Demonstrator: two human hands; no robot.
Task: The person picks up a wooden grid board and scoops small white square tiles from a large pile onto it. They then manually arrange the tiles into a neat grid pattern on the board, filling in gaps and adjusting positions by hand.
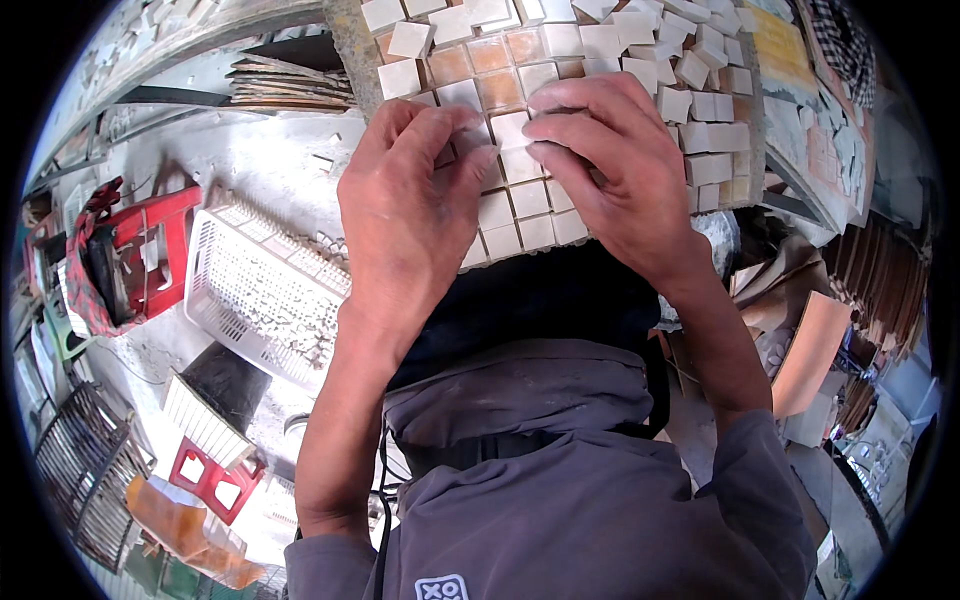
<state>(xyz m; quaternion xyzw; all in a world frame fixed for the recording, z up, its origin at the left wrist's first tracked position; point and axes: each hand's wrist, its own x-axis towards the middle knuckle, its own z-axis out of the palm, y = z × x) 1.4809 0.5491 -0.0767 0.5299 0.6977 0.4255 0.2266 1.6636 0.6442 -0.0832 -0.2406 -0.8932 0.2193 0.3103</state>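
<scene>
A tray-like board (745, 150) divided into a grid lies in front of me, its cells partly filled with small square white tiles. My left hand (410, 190) rests over the left part of the grid. Its fingers are bent, with thumb and index tips apart and touching the tiles below. My right hand (615, 165) is curled, its thumb and index fingertips close together at the right edge of a white tile (509, 130) between both hands. Some cells beyond my hands show bare orange-brown bottoms (490, 53). Both palms hide part of the grid.
Loose tiles (690, 68) lie heaped at the board's far right. On the floor to the left stand a white perforated basket (215, 285) holding small pale pieces and a red plastic stool (165, 250). Brown boards (880, 280) are stacked at right, near an orange-brown panel (812, 350).
</scene>
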